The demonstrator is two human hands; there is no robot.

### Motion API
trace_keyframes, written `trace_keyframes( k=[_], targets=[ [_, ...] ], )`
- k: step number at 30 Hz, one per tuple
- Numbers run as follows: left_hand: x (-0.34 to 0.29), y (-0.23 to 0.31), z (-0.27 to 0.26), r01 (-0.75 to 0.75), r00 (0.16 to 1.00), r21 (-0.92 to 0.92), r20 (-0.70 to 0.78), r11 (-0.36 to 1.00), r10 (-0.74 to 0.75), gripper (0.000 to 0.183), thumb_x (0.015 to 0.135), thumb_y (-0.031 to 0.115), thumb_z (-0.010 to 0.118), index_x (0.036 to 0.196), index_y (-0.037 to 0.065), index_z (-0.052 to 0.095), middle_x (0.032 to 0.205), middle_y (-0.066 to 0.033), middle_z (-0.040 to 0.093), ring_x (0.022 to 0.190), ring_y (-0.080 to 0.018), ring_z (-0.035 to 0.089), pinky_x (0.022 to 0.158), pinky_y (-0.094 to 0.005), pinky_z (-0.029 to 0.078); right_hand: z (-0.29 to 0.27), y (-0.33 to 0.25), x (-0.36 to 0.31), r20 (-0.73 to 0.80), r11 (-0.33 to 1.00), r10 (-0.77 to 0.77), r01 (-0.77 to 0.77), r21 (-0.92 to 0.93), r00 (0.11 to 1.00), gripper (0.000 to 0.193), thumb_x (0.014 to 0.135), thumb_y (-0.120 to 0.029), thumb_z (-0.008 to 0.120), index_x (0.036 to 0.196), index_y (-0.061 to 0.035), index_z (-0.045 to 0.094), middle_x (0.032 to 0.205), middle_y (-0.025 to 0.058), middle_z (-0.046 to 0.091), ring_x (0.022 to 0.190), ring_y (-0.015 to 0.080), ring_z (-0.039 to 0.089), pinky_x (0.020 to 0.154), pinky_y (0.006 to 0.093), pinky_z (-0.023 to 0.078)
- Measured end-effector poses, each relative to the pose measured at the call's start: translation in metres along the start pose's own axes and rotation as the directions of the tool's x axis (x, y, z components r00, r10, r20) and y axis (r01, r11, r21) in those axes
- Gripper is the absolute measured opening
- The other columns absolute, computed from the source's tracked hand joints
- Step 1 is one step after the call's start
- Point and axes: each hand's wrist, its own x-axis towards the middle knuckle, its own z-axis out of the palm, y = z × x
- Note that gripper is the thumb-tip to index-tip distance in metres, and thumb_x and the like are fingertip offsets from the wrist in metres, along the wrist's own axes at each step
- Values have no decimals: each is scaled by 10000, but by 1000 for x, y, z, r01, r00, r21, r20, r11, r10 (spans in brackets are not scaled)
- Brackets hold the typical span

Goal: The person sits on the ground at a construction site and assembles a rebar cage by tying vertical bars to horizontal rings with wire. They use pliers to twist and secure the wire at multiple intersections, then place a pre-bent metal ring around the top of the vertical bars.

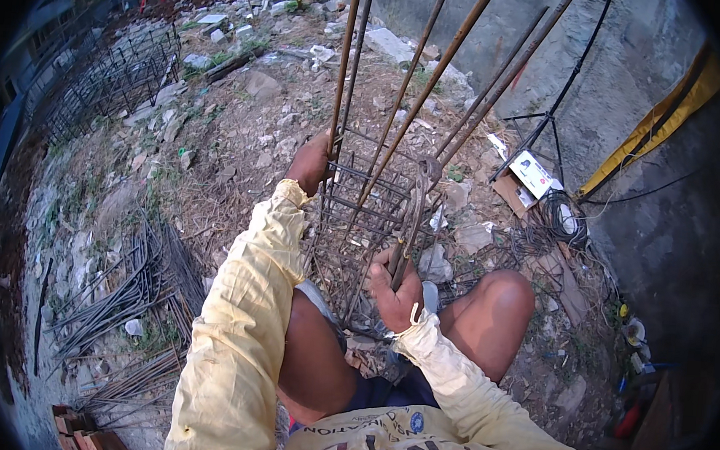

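Between my knees stands a column cage of rusty steel rebar (457,46), its long bars rising upward and square stirrups (372,178) set around them. My left hand (310,163) is closed around the cage's left corner, by a vertical bar and the end of a stirrup; its fingertips are partly hidden. In my right hand (397,294) is a pair of steel pincers (416,217), gripped by the handles. The pincers' head points up, close to a right-hand bar of the cage. Whether the jaws bite on a tie wire is too small to tell.
Cut rods (123,278) lie heaped at the left, above some bricks (90,436). More rebar cages (105,78) stand at the far left. A black tripod (546,121), an opened box (533,175) and a coil of cable (565,220) are by the wall. Rubble covers the ground.
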Motion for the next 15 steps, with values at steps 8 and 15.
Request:
trace_keyframes(
  k=[8,15],
  targets=[
    [5,-4,-11,67,996,-40,61,997,-64,573,957,492,515,1346,72,505,1251,-52,605,881,-152,619,661,-269,421,-21,1,1,-66,781,426,-330,530,902,299,975,-365,558,1001,-76,481,618,-19,415,431,80,404,368,265,339],
    [9,-3,-13,42,998,-87,45,995,-39,421,957,467,535,932,54,611,759,-47,583,622,-127,540,520,-226,380,-93,105,42,-84,774,600,-604,-187,795,315,777,-267,687,870,27,624,692,112,594,492,199,552,397,382,397]
  ],
)
